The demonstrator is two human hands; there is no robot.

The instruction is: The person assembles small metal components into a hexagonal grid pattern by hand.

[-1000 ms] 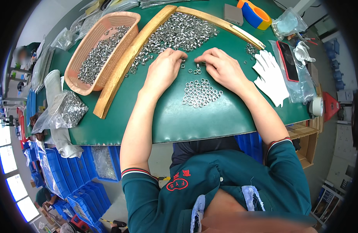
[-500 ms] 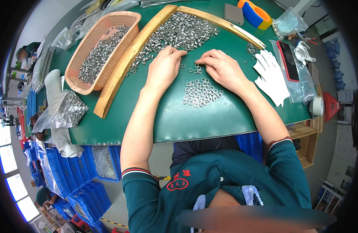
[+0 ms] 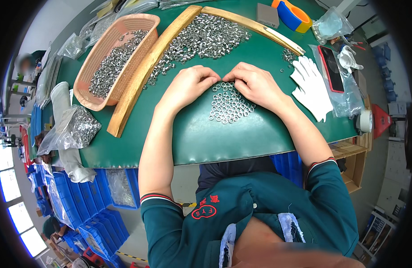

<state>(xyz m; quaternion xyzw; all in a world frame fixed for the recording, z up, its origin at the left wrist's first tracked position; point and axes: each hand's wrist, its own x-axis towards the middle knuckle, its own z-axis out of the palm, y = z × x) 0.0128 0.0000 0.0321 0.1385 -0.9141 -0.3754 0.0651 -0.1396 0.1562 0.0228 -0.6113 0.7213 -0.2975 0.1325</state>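
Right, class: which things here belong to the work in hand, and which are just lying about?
Seemingly in use:
left hand
right hand
small ring cluster
large ring pile
wooden strips
peach basket of rings

Seemingly lying about:
flat white glove
red-edged phone
grey block

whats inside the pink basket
Many small metal rings lie in a loose heap in the pink basket. Anything beneath the top ones is covered and can't be seen.

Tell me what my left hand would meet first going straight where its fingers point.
Your left hand would probably meet your right hand first, at its fingertips; the small metal rings lie close by, so, depth being unclear, it might brush one.
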